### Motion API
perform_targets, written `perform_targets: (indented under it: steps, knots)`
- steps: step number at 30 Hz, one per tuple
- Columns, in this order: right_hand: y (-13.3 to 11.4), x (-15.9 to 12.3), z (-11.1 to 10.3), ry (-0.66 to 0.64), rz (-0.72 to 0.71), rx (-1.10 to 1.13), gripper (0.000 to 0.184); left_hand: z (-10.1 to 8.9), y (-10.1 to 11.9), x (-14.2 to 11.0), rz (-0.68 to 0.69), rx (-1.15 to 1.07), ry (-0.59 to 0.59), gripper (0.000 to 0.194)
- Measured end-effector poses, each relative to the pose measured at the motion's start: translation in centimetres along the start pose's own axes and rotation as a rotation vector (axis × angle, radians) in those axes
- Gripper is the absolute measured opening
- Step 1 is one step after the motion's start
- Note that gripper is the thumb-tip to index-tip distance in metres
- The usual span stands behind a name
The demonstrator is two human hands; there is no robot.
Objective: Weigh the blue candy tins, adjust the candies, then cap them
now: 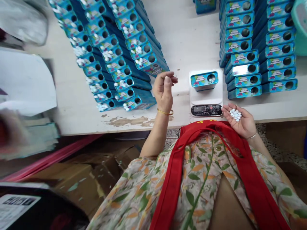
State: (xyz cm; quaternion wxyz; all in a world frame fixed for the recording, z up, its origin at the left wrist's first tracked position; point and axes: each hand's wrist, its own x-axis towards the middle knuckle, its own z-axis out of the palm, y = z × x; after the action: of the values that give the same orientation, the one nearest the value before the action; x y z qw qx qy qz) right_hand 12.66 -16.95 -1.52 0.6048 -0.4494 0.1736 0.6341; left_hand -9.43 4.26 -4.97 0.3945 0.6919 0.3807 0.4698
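Note:
My right hand [242, 123] is palm up and slightly cupped, carrying a small heap of white candies [235, 115]. Its fingertips are close to the right end of the scale's display panel. A white digital scale [206, 99] lies in front of me, and on it stands a blue candy tin [203, 79] with white candies showing in its round hole. To the left of the scale is my left hand [165, 89], raised with loosely bent fingers and thumb apart, nothing visible in it. It is near the closest tin of the left-hand rows.
Rows of blue tins [127, 83] stand on the left of the white table [79, 123], many with white candies on top. More tin rows [248, 91] are on the right, beside a turquoise tub [301, 28]. Cardboard boxes [69, 182] sit below the table edge.

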Motion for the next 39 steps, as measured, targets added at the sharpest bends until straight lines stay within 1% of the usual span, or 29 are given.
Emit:
perform_targets:
  steps: [2, 4, 9, 12, 14, 16, 18, 19, 20, 21, 22, 23, 24, 25, 26, 29, 34, 36, 39]
  knots:
    - [0.0, -0.2, 0.0, 0.008, -0.005, -0.016, 0.02, -0.3, -0.3, -0.6, -0.039, -0.03, 0.02, 0.035]
    - [0.1, -0.4, 0.2, 0.007, -0.011, -0.04, 0.021, -0.4, -0.6, -1.2, -0.067, -0.053, 0.012, 0.033]
    - [0.2, -0.8, 0.7, 0.008, -0.022, -0.074, 0.023, -0.2, -1.1, -1.6, -0.078, -0.054, -0.024, 0.033]
    - [0.2, -0.9, 0.7, -0.007, -0.014, -0.056, 0.022, 0.0, -1.5, -1.5, -0.084, -0.032, -0.062, 0.034]
    - [0.3, -0.9, 0.6, -0.019, -0.011, -0.046, 0.023, 0.1, -1.3, -1.5, -0.078, 0.007, -0.084, 0.037]
    - [0.4, -0.9, 0.7, -0.03, -0.011, -0.039, 0.024, 0.3, -0.2, -1.6, -0.017, 0.082, -0.065, 0.035]
    - [0.5, -0.9, 1.1, -0.045, -0.001, -0.033, 0.024, 0.6, 1.8, -1.9, 0.144, 0.169, -0.03, 0.024]
    - [0.6, -0.9, 1.4, -0.059, 0.01, -0.028, 0.025, 0.8, 3.1, -2.1, 0.252, 0.192, -0.051, 0.018]
    - [0.7, -0.8, 1.8, -0.077, 0.026, -0.022, 0.026, 1.2, 4.4, -2.3, 0.358, 0.198, -0.115, 0.014]
    - [0.8, -0.7, 2.2, -0.098, 0.046, -0.015, 0.027, 1.7, 5.6, -2.7, 0.452, 0.191, -0.221, 0.015]
    - [0.9, -0.6, 2.7, -0.116, 0.065, -0.006, 0.027, 2.2, 6.6, -3.1, 0.522, 0.179, -0.356, 0.018]
    - [1.0, -0.5, 3.1, -0.126, 0.083, 0.004, 0.028, 2.8, 7.5, -3.5, 0.563, 0.174, -0.487, 0.021]
    - [1.1, -0.3, 3.5, -0.123, 0.096, 0.015, 0.027, 3.5, 8.0, -3.9, 0.578, 0.182, -0.591, 0.023]
    - [1.2, -0.2, 3.9, -0.108, 0.104, 0.024, 0.026, 4.1, 8.3, -4.2, 0.576, 0.2, -0.659, 0.024]
    - [1.3, -0.1, 4.2, -0.092, 0.109, 0.032, 0.025, 4.6, 8.4, -4.5, 0.563, 0.224, -0.7, 0.024]
    - [1.6, 0.1, 4.7, -0.085, 0.109, 0.053, 0.022, 5.5, 8.1, -4.9, 0.542, 0.304, -0.746, 0.021]
    - [1.9, 0.1, 4.9, -0.115, 0.125, 0.087, 0.019, 5.3, 7.8, -4.6, 0.601, 0.406, -0.762, 0.019]
    - [2.0, 0.1, 5.0, -0.119, 0.125, 0.097, 0.016, 5.1, 7.9, -4.4, 0.601, 0.37, -0.765, 0.016]
    - [2.0, 0.1, 5.1, -0.134, 0.109, 0.117, 0.016, 4.7, 8.2, -3.3, 0.575, 0.213, -0.758, 0.013]
